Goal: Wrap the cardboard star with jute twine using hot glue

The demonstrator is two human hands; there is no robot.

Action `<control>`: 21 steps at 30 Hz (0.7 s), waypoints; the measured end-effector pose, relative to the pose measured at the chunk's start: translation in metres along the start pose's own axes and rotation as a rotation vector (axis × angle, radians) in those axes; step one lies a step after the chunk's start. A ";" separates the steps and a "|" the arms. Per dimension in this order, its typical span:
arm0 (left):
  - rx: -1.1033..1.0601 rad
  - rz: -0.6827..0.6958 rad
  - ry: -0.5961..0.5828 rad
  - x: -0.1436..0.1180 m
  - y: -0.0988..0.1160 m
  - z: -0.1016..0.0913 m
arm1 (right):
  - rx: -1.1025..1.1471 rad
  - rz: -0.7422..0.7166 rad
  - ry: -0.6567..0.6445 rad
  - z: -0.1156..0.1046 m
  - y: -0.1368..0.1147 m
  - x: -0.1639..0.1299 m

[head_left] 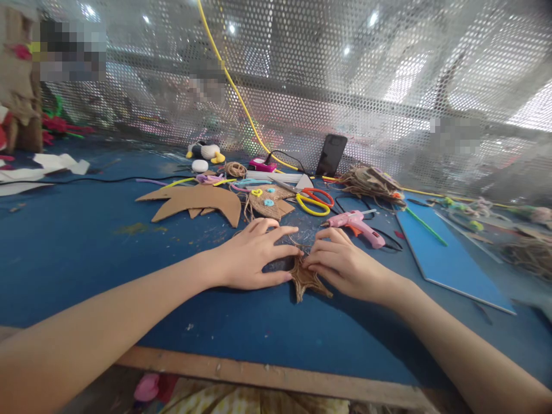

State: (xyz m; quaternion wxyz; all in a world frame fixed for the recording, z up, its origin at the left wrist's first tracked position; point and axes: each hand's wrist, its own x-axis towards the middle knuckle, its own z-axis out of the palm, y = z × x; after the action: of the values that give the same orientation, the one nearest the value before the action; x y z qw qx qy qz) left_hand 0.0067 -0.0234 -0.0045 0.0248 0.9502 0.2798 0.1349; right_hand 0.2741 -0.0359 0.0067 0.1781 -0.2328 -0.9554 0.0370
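A small brown star wrapped in twine point(307, 282) lies on the blue tabletop between my two hands. Its upper part is partly covered by my fingers. My left hand point(254, 256) grips the star's left side, thumb at the lower edge and index finger near the top, with its other fingers stretched out. From the right, my right hand point(345, 261) has its fingers bent and pressed together on the star's upper right side. A thin loose strand of twine shows just above the star, between the hands.
Beyond my hands lie brown cardboard crescents point(198, 200), a twine-covered piece with yellow and blue bits point(269, 201), scissors point(314, 200) and a pink glue gun point(356, 224). A phone point(332, 154) leans against the perforated metal screen point(302, 75). On the right lies a blue board point(452, 253).
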 end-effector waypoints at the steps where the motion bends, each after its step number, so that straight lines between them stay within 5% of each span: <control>1: 0.006 0.001 -0.002 0.000 0.001 0.000 | 0.026 0.012 -0.005 -0.001 -0.001 0.000; 14: -0.061 0.041 0.060 0.001 0.005 -0.009 | 0.088 0.048 0.071 0.005 0.000 -0.002; 21: -0.106 0.054 0.075 0.000 0.004 -0.007 | -0.025 -0.055 0.135 0.009 0.003 -0.001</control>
State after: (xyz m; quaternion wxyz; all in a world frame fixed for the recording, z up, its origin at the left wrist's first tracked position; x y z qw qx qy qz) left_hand 0.0075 -0.0270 0.0029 0.0608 0.9490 0.2475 0.1857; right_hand 0.2731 -0.0340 -0.0025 0.2403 -0.2106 -0.9476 0.0044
